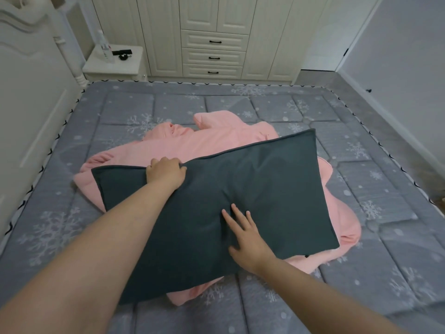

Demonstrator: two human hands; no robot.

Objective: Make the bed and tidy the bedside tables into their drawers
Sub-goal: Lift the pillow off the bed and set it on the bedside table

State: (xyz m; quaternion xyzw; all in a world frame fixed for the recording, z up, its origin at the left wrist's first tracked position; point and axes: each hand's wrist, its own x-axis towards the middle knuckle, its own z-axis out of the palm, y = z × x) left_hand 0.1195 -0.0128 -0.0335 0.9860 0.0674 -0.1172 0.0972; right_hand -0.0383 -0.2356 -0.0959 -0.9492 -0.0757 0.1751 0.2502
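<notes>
A dark teal pillow (pixel 252 189) lies across a crumpled pink blanket (pixel 183 143) in the middle of the bed (pixel 361 165), whose grey quilted cover has a snowflake print. My left hand (pixel 166 173) grips the pillow's far long edge, fingers curled over the seam. My right hand (pixel 245 239) rests flat on the pillow's near face with the fingers spread, pressing a dent into it. Much of the blanket is hidden under the pillow.
A white bedside table (pixel 113 66) stands beyond the bed's far left corner, carrying a clear bottle (pixel 104 45) and small black items (pixel 122 54). The white headboard (pixel 29 92) runs along the left. A cream wardrobe with drawers (pixel 214 56) fills the far wall. Grey floor lies to the right.
</notes>
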